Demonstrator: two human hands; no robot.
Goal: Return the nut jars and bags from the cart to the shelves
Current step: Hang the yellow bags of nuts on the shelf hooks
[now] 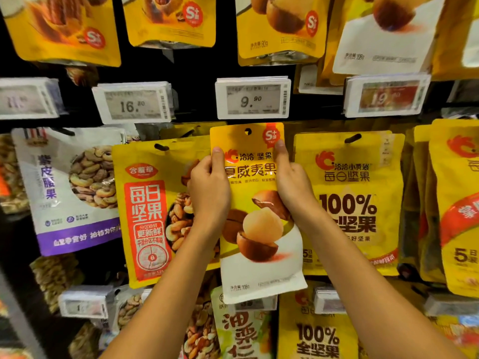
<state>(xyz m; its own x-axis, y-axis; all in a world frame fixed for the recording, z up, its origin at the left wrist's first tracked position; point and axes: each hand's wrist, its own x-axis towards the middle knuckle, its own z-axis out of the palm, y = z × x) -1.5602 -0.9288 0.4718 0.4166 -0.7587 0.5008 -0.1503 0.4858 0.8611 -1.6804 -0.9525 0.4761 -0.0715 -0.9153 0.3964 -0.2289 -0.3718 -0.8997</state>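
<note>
A yellow and white macadamia nut bag (259, 224) is held upright in front of the hanging display, just under the 9.90 price tag (253, 97). My left hand (210, 187) grips its left edge and my right hand (291, 180) grips its right edge, thumbs on the front. The round hang hole (248, 131) at the bag's top shows no peg through it. The cart is out of view.
Yellow mixed-nut bags hang on pegs on both sides: one with a red label (153, 211) at left, a "100%" bag (350, 200) at right. A white and purple cashew bag (70, 187) hangs far left. More bags and price tags fill the rows above and below.
</note>
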